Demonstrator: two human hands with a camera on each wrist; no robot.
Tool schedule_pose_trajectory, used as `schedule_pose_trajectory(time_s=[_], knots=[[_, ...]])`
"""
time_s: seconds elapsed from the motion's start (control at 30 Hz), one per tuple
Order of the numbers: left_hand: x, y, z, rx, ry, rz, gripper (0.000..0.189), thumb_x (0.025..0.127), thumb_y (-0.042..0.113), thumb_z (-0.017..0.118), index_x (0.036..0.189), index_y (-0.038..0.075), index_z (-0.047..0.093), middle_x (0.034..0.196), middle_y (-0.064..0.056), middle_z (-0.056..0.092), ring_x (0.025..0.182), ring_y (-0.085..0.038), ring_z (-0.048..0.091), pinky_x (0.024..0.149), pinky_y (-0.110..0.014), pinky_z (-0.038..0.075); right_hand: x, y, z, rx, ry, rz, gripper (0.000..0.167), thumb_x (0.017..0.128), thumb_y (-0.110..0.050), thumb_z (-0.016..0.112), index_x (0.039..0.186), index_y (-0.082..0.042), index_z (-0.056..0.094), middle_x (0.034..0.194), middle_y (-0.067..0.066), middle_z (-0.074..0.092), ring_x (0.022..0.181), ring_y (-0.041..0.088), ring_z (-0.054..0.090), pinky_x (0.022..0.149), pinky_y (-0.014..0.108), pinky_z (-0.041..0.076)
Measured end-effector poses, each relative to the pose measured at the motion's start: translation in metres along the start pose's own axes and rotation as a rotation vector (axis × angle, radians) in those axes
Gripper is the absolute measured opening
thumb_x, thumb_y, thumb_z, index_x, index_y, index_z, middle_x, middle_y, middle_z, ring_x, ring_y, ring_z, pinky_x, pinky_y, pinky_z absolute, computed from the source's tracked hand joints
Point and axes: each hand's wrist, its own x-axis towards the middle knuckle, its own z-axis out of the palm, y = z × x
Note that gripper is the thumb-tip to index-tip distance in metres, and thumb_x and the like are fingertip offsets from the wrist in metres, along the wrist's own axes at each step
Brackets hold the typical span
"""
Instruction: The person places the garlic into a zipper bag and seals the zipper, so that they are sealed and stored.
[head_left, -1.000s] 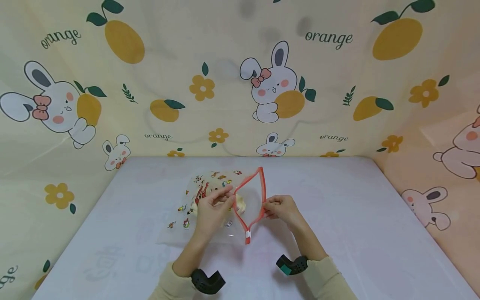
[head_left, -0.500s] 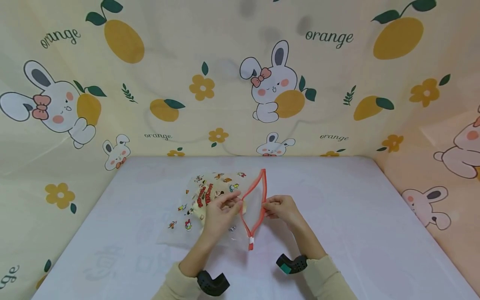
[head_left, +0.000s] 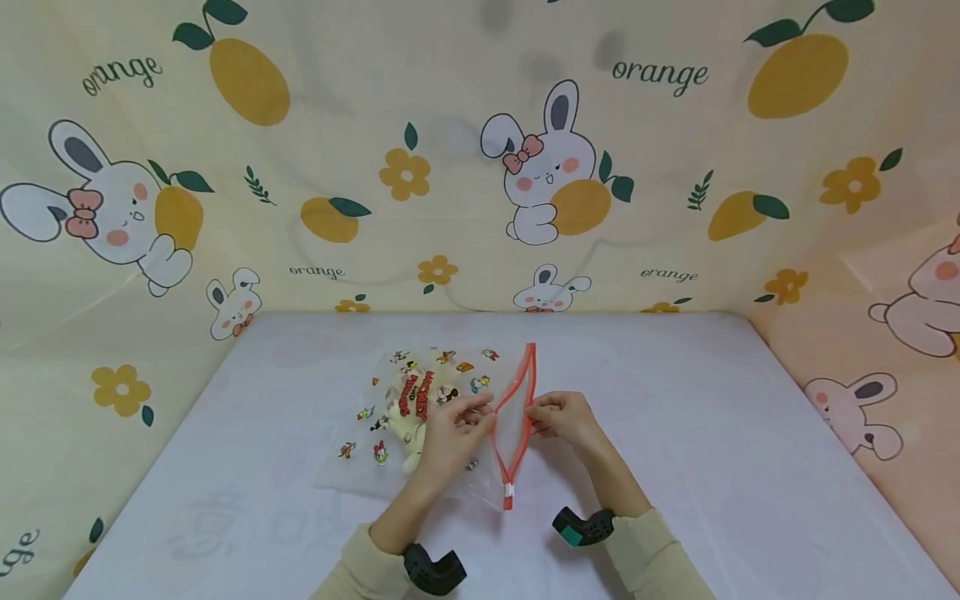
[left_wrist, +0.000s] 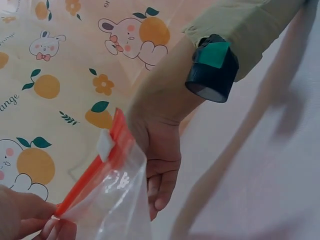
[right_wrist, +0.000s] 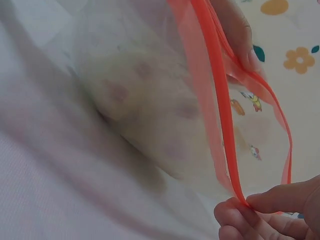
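Note:
A clear zipper bag [head_left: 360, 471] with cartoon prints and red lettering lies on the table, its mouth facing right. Inside is a soft-looking cream-coloured thing [head_left: 411, 433], perhaps a plush toy; its full shape is hidden by the print and my hand. The red zipper edge [right_wrist: 220, 85] is parted into a narrow gap. My left hand [head_left: 453, 437] pinches the left strip of that edge, while my right hand [head_left: 567, 421] pinches the right strip between thumb and fingers. At the near end of the zipper sits a white slider [left_wrist: 105, 145].
A white-covered table [head_left: 697, 467] extends around the bag on both sides. Behind it hangs a cream cloth [head_left: 465, 108] printed with rabbits and oranges. Black camera mounts [head_left: 435, 571] are worn at both wrists.
My left hand has shifted right and slightly down with its strip, so the bag's mouth has narrowed. The right hand has stayed in place. More of the printed bag and its cream contents shows.

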Motion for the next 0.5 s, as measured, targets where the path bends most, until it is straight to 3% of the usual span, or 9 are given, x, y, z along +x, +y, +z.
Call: schedule_pose_trajectory(time_s=[0.27, 0.5], knots=[[-0.001, -0.009, 0.006, 0.069, -0.04, 0.019, 0.027, 0.083, -0.002, 0.068, 0.11, -0.008, 0.067, 0.096, -0.025, 0.069, 0.084, -0.026, 0.068, 0.07, -0.012, 0.056, 0.002, 0.004, -0.001, 0.002, 0.009, 0.011, 0.027, 0.089, -0.003, 0.063, 0.105, 0.018, 0.061, 0.066, -0.001, 0.069, 0.057, 0.006, 0.063, 0.059, 0.024, 0.06], [-0.003, -0.016, 0.01, 0.081, -0.088, -0.006, 0.028, 0.086, 0.002, 0.067, 0.111, -0.008, 0.066, 0.099, -0.025, 0.067, 0.088, -0.023, 0.066, 0.073, -0.012, 0.056, 0.005, 0.006, -0.002, -0.009, 0.024, 0.022, 0.028, 0.089, -0.003, 0.063, 0.106, 0.018, 0.061, 0.067, -0.001, 0.069, 0.057, 0.006, 0.062, 0.058, 0.023, 0.059]])
